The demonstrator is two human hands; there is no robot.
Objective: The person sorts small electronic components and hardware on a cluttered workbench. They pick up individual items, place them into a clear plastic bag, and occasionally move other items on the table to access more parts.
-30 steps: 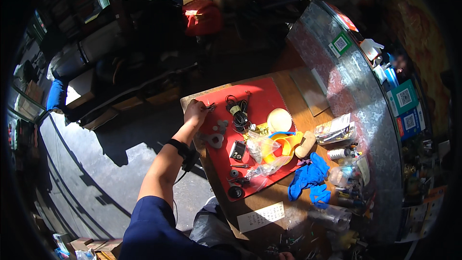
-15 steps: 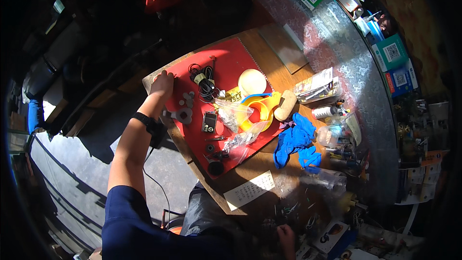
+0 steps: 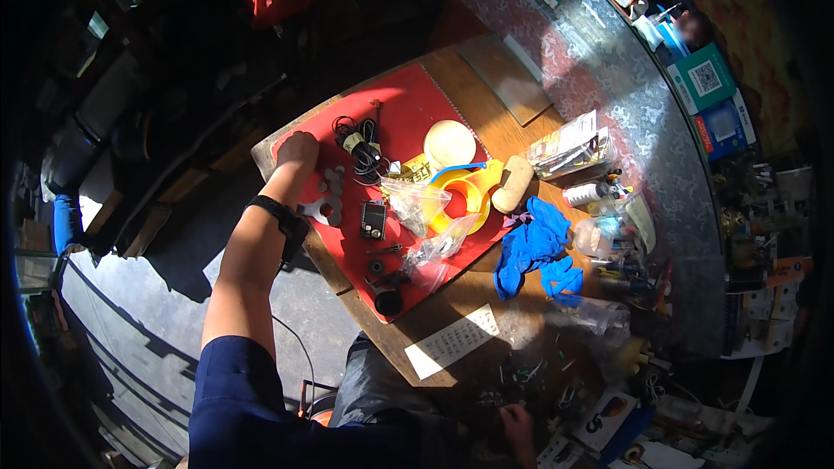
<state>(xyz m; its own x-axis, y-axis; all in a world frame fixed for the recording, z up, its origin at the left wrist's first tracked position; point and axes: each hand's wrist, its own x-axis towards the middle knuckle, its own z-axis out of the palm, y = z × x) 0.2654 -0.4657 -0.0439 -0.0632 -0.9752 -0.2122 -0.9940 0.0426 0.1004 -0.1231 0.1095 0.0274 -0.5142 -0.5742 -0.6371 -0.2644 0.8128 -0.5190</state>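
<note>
My left hand [image 3: 298, 151] rests at the far left corner of a red mat [image 3: 413, 91] on the wooden table. Its fingers are curled down, and whatever they hold, if anything, is hidden beneath them. Closest to it are small grey round parts [image 3: 333, 181] and a grey bracket-like piece [image 3: 323, 211]. A bundle of black cable [image 3: 360, 149] lies to its right. My right hand [image 3: 517, 426] is low in the shade near the table's front edge; its fingers are too dark to read.
Also on the mat are a small black circuit board [image 3: 373, 220], clear plastic bags [image 3: 415, 206], a yellow ring-shaped part [image 3: 482, 200] and a round pale lid [image 3: 450, 144]. Blue gloves [image 3: 539, 247], a handwritten paper [image 3: 452, 343] and bottles [image 3: 586, 194] lie to the right.
The whole view has shifted slightly. My left hand stays at the mat's corner, its fingers now more tucked in. My right hand has hardly moved.
</note>
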